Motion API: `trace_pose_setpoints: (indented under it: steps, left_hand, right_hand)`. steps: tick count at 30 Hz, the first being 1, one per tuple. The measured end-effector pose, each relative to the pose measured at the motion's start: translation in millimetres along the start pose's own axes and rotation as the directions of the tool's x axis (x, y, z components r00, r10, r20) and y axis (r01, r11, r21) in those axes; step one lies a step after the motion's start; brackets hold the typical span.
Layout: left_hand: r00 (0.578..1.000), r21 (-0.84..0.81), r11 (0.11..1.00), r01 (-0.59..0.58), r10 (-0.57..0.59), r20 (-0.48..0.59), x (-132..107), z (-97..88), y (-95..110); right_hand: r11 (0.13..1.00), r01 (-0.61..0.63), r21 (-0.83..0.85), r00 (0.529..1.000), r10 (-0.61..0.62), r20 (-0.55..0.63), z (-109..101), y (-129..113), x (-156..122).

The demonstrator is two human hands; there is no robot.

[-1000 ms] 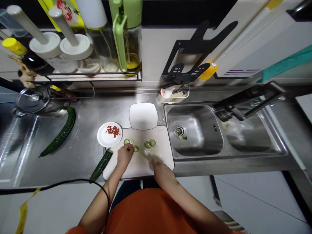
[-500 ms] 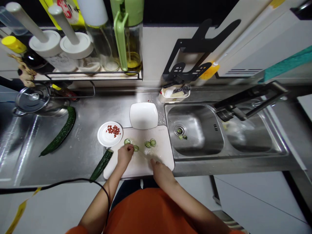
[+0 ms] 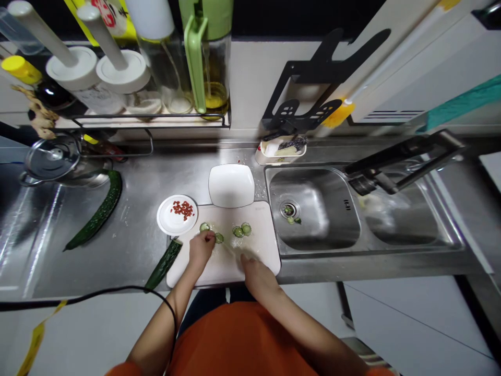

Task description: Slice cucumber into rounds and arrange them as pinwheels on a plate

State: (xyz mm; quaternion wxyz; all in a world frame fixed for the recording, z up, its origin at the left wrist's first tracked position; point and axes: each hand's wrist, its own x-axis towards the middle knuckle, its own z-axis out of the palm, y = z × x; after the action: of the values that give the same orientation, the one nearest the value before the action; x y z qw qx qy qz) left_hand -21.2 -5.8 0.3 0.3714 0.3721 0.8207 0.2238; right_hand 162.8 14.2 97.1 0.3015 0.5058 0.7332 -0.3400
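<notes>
My left hand (image 3: 201,248) is over the left half of the white cutting board (image 3: 258,261), its fingers pinched at the edge of a cucumber slice (image 3: 219,238). Another cucumber slice (image 3: 204,227) lies just behind those fingers. My right hand (image 3: 258,274) is closed at the board's front right. From it a thin, pale knife (image 3: 233,251) points toward the pinched slice; its blade is faint and its handle is hidden by the hand. Two more slices (image 3: 241,230) sit together to the right. A cut cucumber (image 3: 164,265) rests against the board's left edge.
A white plate with small red pieces (image 3: 166,222) stands left of the board, and a white squarish dish (image 3: 230,185) behind it. Farther left lies a whole cucumber (image 3: 97,214). The sink (image 3: 313,209) holds cucumber scraps. A black cable (image 3: 97,291) crosses near my left forearm.
Both hands stay almost where they were, and the slices have not moved on the board. The view has shifted very slightly.
</notes>
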Motion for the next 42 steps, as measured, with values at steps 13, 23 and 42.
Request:
trace_pose_setpoints:
  steps: [13,23,42]
  left_hand:
    - [0.996,-0.001,0.999,-0.053,0.052,-0.073,-6,-2.8,0]
    - [0.949,0.370,0.928,-0.043,0.154,-0.275,-1,-23.2,4]
    - [0.889,0.145,0.888,-0.436,0.399,0.226,11,25.3,48]
  right_hand:
    - [0.999,-0.010,0.037,0.999,0.009,0.046,16,30,-9]
    - [0.999,-0.001,0.037,1.000,0.000,0.028,18,33,-11]
    - [0.997,-0.017,0.069,1.000,0.015,0.016,30,49,-14]
